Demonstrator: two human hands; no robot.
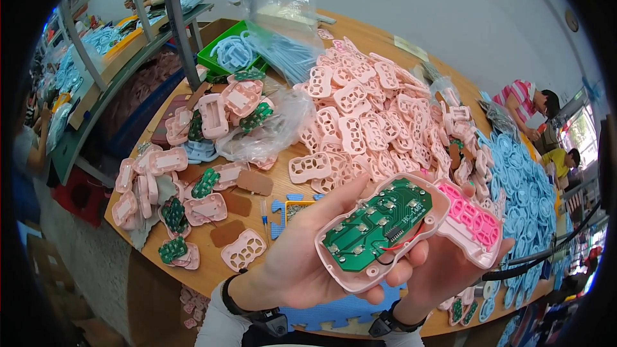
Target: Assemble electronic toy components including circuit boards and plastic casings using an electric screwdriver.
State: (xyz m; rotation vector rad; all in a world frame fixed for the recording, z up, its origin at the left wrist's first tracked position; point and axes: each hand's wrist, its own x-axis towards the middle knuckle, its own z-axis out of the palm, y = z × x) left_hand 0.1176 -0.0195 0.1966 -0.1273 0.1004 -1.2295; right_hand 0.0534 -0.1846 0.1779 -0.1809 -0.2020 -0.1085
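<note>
My left hand (292, 260) is closed around a pale pink plastic housing half (329, 265), thumb along its upper left side and fingertips curled over its lower edge. A green circuit board (366, 234) lies inside it, with a red and a black wire at its right end. Just to the right, my right hand (443, 279) grips another pale pink housing half (455, 242), tilted, with a bright pink rubber button pad (472, 218) set in it. The two halves are close together; whether they touch I cannot tell. Part of my right hand's fingers is hidden behind its piece.
A large heap of pink housing parts (379, 115) covers the table's middle, with blue parts (520, 212) to the right. Housings with circuit boards (173, 215), brown pieces (234, 205) and a thin screwdriver (264, 212) lie left. A green crate (212, 58) stands behind; blue foam matting (340, 311) lies near me.
</note>
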